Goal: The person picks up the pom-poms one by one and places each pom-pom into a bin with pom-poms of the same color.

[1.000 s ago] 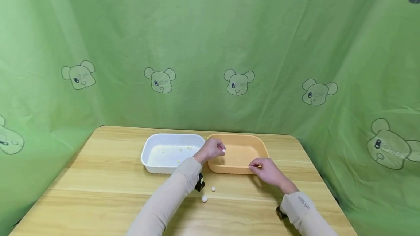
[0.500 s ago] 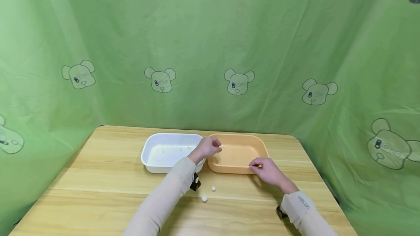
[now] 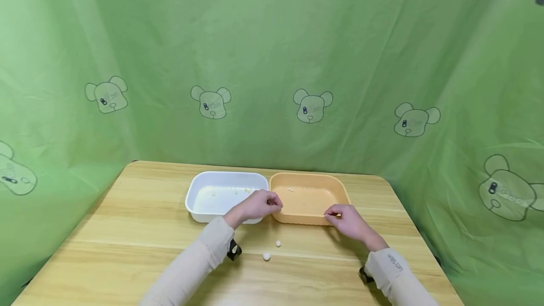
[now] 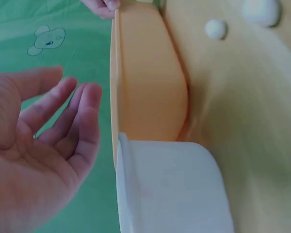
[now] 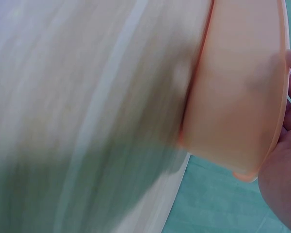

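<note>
My left hand (image 3: 260, 203) hovers above the near edge where the two trays meet, holding nothing. In the left wrist view its fingers (image 4: 87, 121) are loosely bent and apart from the thumb. With thumb and fingers my right hand (image 3: 347, 221) pinches the near right rim of the orange tray (image 3: 297, 219). Small white bits (image 3: 291, 189) lie inside that tray, towards the far left. Beside it stands the white tray (image 3: 204, 217), with several small pale yellow bits (image 3: 247, 190) in it. Two white balls rest on the table: a larger one (image 3: 266, 256) and a smaller one (image 3: 278, 243).
The trays stand side by side near the back edge of the wooden table (image 3: 106, 230). A green curtain (image 3: 255, 140) with printed bear heads hangs behind and along both sides. Each wrist carries a black device (image 3: 234, 250).
One second ago my left hand held a small white piece over the orange tray. It has let go and drawn back left and nearer. My right hand stays at the rim.
</note>
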Available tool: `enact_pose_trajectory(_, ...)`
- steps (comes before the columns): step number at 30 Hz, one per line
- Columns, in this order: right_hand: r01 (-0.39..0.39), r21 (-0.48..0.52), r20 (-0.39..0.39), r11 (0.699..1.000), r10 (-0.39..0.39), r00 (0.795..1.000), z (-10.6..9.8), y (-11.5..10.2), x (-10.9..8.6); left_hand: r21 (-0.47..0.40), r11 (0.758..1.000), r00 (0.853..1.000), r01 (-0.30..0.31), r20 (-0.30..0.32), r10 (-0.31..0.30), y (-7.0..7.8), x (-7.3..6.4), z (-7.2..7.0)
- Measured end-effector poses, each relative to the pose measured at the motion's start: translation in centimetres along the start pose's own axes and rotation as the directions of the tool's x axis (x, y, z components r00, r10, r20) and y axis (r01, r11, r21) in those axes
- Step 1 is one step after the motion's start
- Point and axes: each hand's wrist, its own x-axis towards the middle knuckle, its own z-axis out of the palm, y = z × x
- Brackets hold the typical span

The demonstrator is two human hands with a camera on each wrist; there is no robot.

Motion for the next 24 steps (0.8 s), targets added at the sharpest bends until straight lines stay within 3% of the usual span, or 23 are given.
enact_pose_trajectory(13, -0.022, 0.012, 0.002, 1.000, 0.022, 1.000, 0.0, 0.0, -0.1, 0.040, 0.996, 0.976, -0.075, 0.209, 0.065, -2.0, -3.9, 0.9)
enact_pose_trajectory(20, -0.030, 0.000, 0.002, 1.000, 0.030, 1.000, 0.0, -0.1, 0.0, 0.034, 0.999, 0.962, -0.001, 0.274, -0.008, -2.3, -4.9, 2.5)
enact_pose_trajectory(24, -0.023, -0.003, 0.002, 1.000, 0.023, 1.000, 0.0, -0.2, 0.0, 0.108, 0.994, 0.960, 0.013, 0.276, -0.042, -2.5, -5.3, 3.3)
